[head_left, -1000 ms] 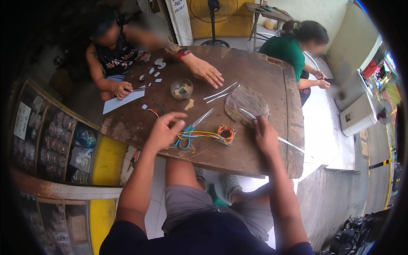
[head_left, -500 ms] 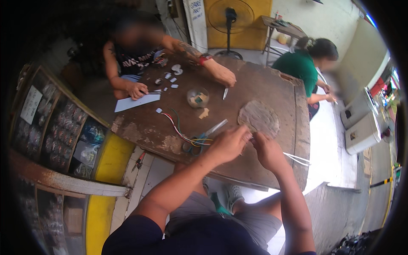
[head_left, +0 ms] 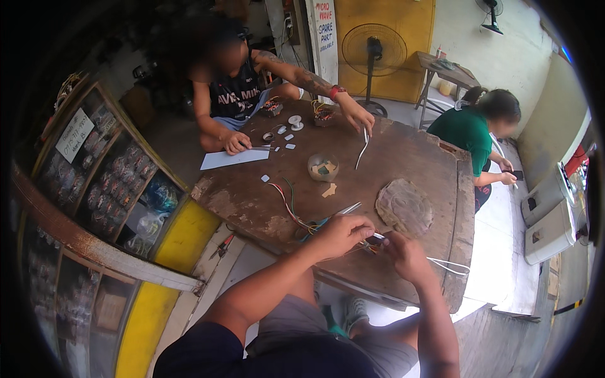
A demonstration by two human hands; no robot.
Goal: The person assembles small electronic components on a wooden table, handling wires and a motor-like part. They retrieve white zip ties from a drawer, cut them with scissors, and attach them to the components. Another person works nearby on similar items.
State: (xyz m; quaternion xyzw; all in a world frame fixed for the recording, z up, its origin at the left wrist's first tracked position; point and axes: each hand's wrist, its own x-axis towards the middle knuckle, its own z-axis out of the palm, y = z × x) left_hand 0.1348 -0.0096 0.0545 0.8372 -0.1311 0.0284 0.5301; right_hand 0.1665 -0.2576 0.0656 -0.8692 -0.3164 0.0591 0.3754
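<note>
While both of my hands meet at the near edge of the counter point(head_left: 403, 151), left hand point(head_left: 343, 233) is curled narrow over the end of the coloured wire bundle point(head_left: 291, 213), pinning it flat so it cannot slide; right hand point(head_left: 406, 257) pinches a small part point(head_left: 373, 244) at the wire ends, fingers closed, too small to identify. Bundle trails away from me across the wood. Thin white cable point(head_left: 449, 266) runs off past my right hand along the edge. Round worn pad point(head_left: 404, 206) and glass jar point(head_left: 322, 167) sit beyond, within reach

Bright daylight from the right, dim left (fisheye-bent, dark-vignetted edges).
</note>
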